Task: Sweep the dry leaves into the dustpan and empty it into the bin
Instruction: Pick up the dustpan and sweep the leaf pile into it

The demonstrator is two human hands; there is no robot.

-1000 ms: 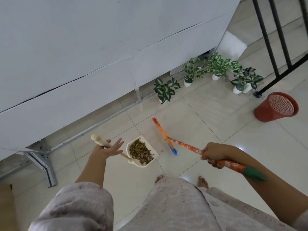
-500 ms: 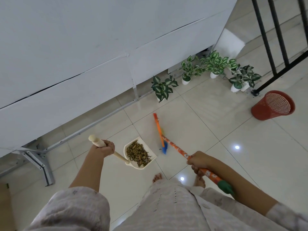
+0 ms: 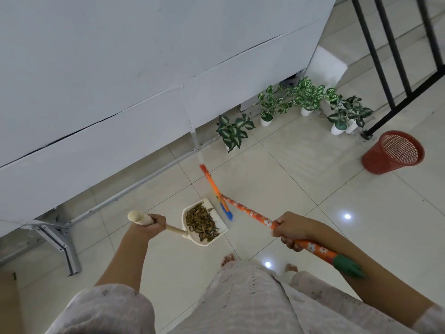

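Observation:
A cream dustpan [image 3: 222, 227] sits low over the tiled floor, filled with a heap of dry brown leaves [image 3: 201, 221]. My left hand [image 3: 148, 226] grips its long wooden handle near the top end. My right hand [image 3: 290, 229] grips the orange flowered handle of a broom [image 3: 245, 209], whose orange and blue head [image 3: 216, 191] stands just right of the dustpan's mouth. The red mesh bin [image 3: 392, 151] stands empty at the far right, well away from both hands.
A white panel wall [image 3: 120, 80] on a metal frame [image 3: 60, 237] runs along the left. Several potted plants [image 3: 233, 132] line its base toward a black railing [image 3: 395, 51]. My bare feet [image 3: 227, 259] stand just behind the dustpan. A white foam block [image 3: 325, 66] leans behind the plants.
My left hand, open on the dustpan handle a second ago, has closed round it. The broom head swung left, closer to the dustpan's mouth.

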